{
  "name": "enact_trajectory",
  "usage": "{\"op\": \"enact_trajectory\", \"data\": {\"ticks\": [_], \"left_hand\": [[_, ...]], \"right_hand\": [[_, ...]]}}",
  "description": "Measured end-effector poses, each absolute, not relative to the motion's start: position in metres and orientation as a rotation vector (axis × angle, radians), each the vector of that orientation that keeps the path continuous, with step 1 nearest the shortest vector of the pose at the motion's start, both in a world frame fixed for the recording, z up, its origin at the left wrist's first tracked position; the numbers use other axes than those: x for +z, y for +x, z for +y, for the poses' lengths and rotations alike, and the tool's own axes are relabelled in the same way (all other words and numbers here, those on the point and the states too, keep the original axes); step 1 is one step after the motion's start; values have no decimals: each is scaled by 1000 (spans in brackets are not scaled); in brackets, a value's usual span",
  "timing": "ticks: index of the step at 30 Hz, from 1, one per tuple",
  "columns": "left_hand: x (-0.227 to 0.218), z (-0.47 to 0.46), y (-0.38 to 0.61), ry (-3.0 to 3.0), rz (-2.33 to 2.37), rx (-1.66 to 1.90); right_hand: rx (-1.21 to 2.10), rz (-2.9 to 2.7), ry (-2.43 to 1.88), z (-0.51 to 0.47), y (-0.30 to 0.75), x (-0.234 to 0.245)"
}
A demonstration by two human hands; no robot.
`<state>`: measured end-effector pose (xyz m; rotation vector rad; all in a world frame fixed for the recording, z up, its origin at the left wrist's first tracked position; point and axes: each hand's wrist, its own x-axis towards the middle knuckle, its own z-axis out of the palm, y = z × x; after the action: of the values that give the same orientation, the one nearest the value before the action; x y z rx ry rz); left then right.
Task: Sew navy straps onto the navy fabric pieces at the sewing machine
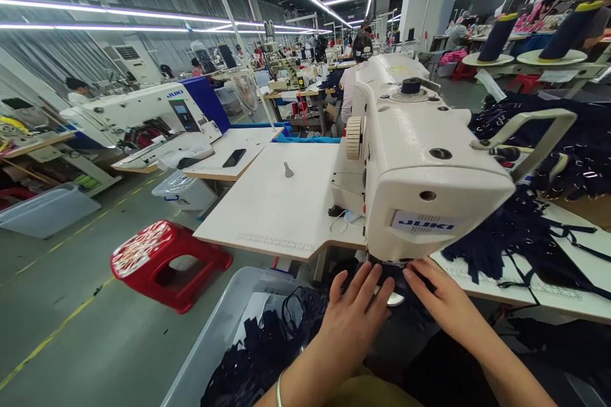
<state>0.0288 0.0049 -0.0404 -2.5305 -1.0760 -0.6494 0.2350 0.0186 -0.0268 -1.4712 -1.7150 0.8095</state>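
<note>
The head of a white JUKI sewing machine [424,191] fills the centre right. Under its near end, my left hand [356,308] lies palm down with its fingers stretched and apart, close to the needle area. My right hand [443,299] reaches in from the other side, its fingers extended and their tips by the machine's underside. Dark fabric shows around and below the hands, but what the fingertips touch is hard to make out. A shiny pale curved part [395,299] sits between the hands.
A clear plastic bin [210,337] with navy straps stands at lower left. More navy straps [501,235] pile up on the right. A small metal piece [288,170] lies on the white tabletop [267,203]. A red stool [167,267], a phone [234,158] and another JUKI machine [157,111] are left.
</note>
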Motion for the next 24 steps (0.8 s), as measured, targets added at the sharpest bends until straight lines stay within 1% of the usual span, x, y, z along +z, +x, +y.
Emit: {"op": "enact_trajectory", "data": {"ticks": [8,24], "left_hand": [[-42,6,32,-2534,-1116,-678],[-45,3,37,-2441,-1119,-636]], "right_hand": [[791,-1810,-1404,27,235,-27],[632,-1809,-1482,28,229,-28]]}}
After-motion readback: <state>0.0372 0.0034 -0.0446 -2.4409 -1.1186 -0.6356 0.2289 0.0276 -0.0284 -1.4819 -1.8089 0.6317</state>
